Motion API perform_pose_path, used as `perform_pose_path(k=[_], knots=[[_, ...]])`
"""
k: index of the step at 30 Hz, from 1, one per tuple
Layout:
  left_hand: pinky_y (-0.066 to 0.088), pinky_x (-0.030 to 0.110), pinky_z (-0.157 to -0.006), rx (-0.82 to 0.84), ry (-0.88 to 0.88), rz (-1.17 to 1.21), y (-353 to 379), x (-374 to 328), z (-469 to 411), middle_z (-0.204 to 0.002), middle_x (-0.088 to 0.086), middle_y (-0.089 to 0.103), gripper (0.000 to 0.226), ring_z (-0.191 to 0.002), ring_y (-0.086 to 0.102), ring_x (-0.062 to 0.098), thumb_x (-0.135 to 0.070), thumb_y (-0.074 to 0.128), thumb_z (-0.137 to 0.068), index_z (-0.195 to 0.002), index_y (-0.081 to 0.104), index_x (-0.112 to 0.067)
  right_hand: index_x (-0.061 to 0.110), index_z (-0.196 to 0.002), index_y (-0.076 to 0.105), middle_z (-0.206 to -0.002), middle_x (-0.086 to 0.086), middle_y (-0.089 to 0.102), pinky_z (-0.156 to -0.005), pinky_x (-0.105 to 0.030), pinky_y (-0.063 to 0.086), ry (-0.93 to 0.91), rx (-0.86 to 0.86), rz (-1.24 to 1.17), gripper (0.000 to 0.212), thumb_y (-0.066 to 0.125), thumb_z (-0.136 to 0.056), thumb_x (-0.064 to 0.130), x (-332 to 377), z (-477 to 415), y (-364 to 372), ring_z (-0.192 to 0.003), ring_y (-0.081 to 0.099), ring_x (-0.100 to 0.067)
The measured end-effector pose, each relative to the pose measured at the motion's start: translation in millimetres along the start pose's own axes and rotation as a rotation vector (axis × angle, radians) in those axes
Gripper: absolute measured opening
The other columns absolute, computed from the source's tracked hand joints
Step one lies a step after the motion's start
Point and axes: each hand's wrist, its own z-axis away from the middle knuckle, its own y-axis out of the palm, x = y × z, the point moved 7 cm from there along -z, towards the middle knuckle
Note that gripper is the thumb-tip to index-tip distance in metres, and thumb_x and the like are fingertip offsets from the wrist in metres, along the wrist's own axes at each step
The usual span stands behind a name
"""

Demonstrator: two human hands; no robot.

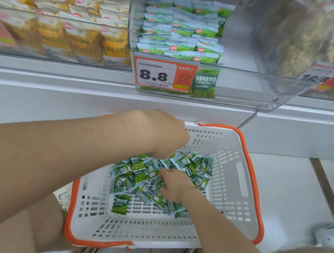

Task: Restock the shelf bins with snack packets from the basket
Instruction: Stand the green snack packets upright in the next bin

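Green snack packets (138,168): loose heap on floor of white basket (228,172) with orange rim, one packet lying apart at front. Right hand (175,185): in heap, fingers curled round packets. Left hand (161,134): knuckles bent, fingertips hidden at heap's far edge; grip cannot be told. Clear shelf bin (246,83) above basket: same packets stacked at left, right part bare. Price tag (154,74) "8.8" on bin front.

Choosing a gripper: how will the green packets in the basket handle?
Probably light and floppy: the packets are small crinkled pouches. Their glossy film looks slippery, so a handful may slide apart. Unlikely to roll; they lie flat.
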Motion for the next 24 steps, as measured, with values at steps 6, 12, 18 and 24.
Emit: perform_pose_path(k=[6, 12, 18, 24], knots=[[0.053, 0.038, -0.068, 0.137, -0.093, 0.023, 2, 16, 9, -0.122, 0.01, 0.061, 0.049, -0.096, 0.067, 0.032, -0.022, 0.084, -0.088, -0.13, 0.061, -0.016, 0.005, -0.087, 0.051, -0.071, -0.012, 0.051, -0.059, -0.038, 0.045, 0.009, -0.068, -0.478, 0.019, 0.039, -0.101, 0.01, 18, 27, -77, -0.069, 0.064, -0.036], [0.049, 0.031, -0.076, 0.141, -0.144, 0.104, -17, 32, 39, -0.125, 0.003, 0.068, 0.053, -0.109, 0.067, 0.025, -0.04, 0.085, -0.086, -0.13, 0.065, -0.017, 0.012, -0.084, 0.048, -0.083, -0.025, 0.049, -0.06, -0.036, 0.04, -0.097, -0.005, -0.641, 0.011, 0.046, -0.093, 0.019, 57, 84, -159, -0.07, 0.056, -0.036], [0.066, 0.038, -0.068, -0.034, -0.182, 0.694, -57, 61, 68, -0.076, 0.004, 0.079, 0.028, -0.069, 0.078, 0.017, -0.028, 0.065, -0.102, -0.09, 0.073, -0.005, 0.017, -0.119, 0.061, -0.09, -0.016, 0.076, -0.065, -0.039, 0.059, -0.284, -0.091, -0.71, 0.025, 0.072, -0.097, 0.017, 88, 151, -245, -0.08, 0.077, -0.034], [0.065, 0.043, -0.06, -0.532, -0.152, 0.936, -119, 80, 96, -0.069, 0.009, 0.074, 0.028, -0.062, 0.074, 0.025, -0.037, 0.071, -0.097, -0.085, 0.071, -0.012, 0.003, -0.119, 0.063, -0.091, -0.012, 0.075, -0.082, -0.043, 0.054, -0.367, -0.262, -0.896, 0.027, 0.066, -0.093, -0.003, 78, 183, -315, -0.082, 0.072, -0.024]])
